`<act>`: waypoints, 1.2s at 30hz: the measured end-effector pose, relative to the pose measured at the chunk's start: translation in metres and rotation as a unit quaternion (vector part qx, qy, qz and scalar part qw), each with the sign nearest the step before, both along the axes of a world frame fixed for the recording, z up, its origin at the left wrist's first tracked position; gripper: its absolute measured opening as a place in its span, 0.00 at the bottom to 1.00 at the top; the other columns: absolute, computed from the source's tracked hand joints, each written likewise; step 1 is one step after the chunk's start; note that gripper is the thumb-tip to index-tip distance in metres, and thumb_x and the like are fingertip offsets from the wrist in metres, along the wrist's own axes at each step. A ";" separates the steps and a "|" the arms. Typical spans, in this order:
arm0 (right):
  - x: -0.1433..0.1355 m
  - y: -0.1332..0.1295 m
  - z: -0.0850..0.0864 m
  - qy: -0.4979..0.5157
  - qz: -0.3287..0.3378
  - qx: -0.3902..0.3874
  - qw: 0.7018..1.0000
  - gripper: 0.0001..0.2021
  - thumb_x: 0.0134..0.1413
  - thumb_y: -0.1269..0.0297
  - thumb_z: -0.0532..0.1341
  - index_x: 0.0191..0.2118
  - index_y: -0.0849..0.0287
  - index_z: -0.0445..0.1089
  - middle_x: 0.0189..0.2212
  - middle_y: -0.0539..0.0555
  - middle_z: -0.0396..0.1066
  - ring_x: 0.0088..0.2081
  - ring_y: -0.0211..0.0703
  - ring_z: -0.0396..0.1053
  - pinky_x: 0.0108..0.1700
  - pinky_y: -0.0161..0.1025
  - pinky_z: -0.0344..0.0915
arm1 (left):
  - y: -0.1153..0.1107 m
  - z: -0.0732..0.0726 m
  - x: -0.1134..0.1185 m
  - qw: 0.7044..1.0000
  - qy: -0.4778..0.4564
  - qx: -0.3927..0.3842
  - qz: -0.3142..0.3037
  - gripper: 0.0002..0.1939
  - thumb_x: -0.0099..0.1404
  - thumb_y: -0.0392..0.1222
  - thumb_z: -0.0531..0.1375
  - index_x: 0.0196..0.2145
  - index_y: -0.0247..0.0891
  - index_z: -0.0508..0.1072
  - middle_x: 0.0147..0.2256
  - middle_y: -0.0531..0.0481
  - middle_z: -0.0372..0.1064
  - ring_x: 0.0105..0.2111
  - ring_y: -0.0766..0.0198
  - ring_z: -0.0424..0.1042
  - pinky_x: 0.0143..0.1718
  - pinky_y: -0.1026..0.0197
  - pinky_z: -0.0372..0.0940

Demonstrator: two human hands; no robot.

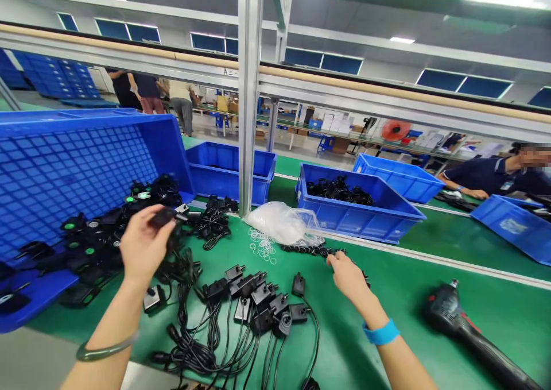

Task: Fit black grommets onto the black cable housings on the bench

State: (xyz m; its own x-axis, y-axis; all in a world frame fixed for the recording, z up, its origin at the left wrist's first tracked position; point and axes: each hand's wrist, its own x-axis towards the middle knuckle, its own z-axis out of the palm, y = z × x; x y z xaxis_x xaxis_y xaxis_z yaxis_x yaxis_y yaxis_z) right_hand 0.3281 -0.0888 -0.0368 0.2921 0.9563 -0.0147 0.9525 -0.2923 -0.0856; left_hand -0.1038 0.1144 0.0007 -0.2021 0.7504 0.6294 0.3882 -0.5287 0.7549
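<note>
Left of centre, your left hand (143,243) pinches a black part (162,217); right of centre, your right hand (348,276), fingers bunched, is at a dark strip (303,250), grip cannot be told; step, judged: picking up pieces; next calls for careful finger placement.

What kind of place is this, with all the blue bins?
It looks like a factory: black parts with cords cover some of a green bench, blue bins stand about, and a power tool lies nearby.
</note>
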 end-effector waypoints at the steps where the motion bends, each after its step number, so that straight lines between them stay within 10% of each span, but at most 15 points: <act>1: 0.012 -0.005 -0.005 -0.004 -0.001 -0.002 1.000 0.23 0.48 0.89 0.52 0.45 0.64 0.73 0.45 0.65 0.68 0.46 0.54 0.71 0.38 0.40 0.64 | 0.000 0.012 -0.003 0.990 -0.131 0.042 -0.030 0.26 0.59 0.28 0.66 0.54 0.37 0.66 0.42 0.52 0.74 0.41 0.63 0.77 0.52 0.56 0.71; 4: 0.034 -0.013 -0.018 0.009 0.025 0.008 1.000 0.20 0.50 0.86 0.53 0.43 0.60 0.73 0.45 0.61 0.69 0.46 0.52 0.71 0.42 0.40 0.65 | 0.003 0.046 -0.008 0.883 -0.444 0.030 -0.149 0.25 0.59 0.15 0.59 0.47 0.37 0.63 0.37 0.58 0.72 0.39 0.72 0.76 0.48 0.67 0.72; 7: 0.041 -0.013 -0.026 0.043 0.050 0.047 0.997 0.14 0.52 0.80 0.56 0.41 0.59 0.72 0.44 0.61 0.71 0.45 0.53 0.72 0.44 0.44 0.68 | 0.001 0.068 -0.015 0.795 -0.565 -0.067 -0.208 0.15 0.68 0.15 0.49 0.37 0.34 0.62 0.31 0.55 0.68 0.33 0.75 0.74 0.37 0.76 0.72; 13: 0.022 -0.001 -0.029 0.181 0.085 0.167 0.966 0.12 0.63 0.61 0.55 0.48 0.57 0.69 0.44 0.62 0.75 0.41 0.54 0.75 0.45 0.51 0.73 | -0.030 0.074 -0.024 0.762 -0.587 -0.026 -0.272 0.14 0.80 0.39 0.45 0.41 0.34 0.67 0.31 0.55 0.64 0.24 0.82 0.65 0.29 0.86 0.65; 17: -0.024 0.008 -0.012 0.319 0.126 0.204 0.917 0.19 0.68 0.53 0.51 0.55 0.56 0.67 0.40 0.58 0.76 0.36 0.47 0.77 0.37 0.44 0.76 | -0.058 0.049 -0.005 0.791 -0.503 -0.161 -0.310 0.03 0.70 0.34 0.61 0.42 0.34 0.71 0.30 0.55 0.64 0.18 0.80 0.57 0.17 0.79 0.57; 23: -0.123 0.026 0.024 0.613 0.156 0.186 0.752 0.15 0.55 0.53 0.68 0.41 0.56 0.70 0.29 0.50 0.73 0.30 0.45 0.76 0.27 0.37 0.72 | -0.114 0.005 0.028 0.907 -0.179 -0.252 -0.288 0.18 0.62 0.41 0.68 0.48 0.39 0.72 0.38 0.51 0.67 0.29 0.70 0.66 0.29 0.67 0.65; 28: -0.180 0.044 0.042 0.504 0.290 0.257 0.772 0.07 0.61 0.65 0.63 0.43 0.54 0.78 0.33 0.52 0.76 0.32 0.42 0.75 0.32 0.38 0.72 | -0.128 -0.002 0.030 0.939 0.013 -0.222 -0.264 0.17 0.59 0.41 0.67 0.46 0.41 0.71 0.44 0.48 0.72 0.42 0.60 0.71 0.45 0.60 0.67; 36: -0.223 0.061 0.053 0.339 0.404 0.373 0.764 0.07 0.68 0.68 0.57 0.43 0.56 0.73 0.35 0.54 0.77 0.36 0.42 0.75 0.38 0.38 0.73 | -0.126 -0.002 0.024 0.934 -0.017 -0.231 -0.273 0.19 0.58 0.40 0.66 0.48 0.40 0.72 0.45 0.47 0.74 0.41 0.58 0.74 0.44 0.58 0.71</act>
State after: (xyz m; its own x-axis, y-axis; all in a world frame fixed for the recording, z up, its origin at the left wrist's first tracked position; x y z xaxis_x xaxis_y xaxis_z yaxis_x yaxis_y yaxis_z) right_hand 0.1054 -0.0278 0.0161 -0.2303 0.6372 0.7355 0.4594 0.7375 -0.4951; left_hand -0.0795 -0.0112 -0.0014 0.2753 0.9372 0.2141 0.1272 -0.2563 0.9582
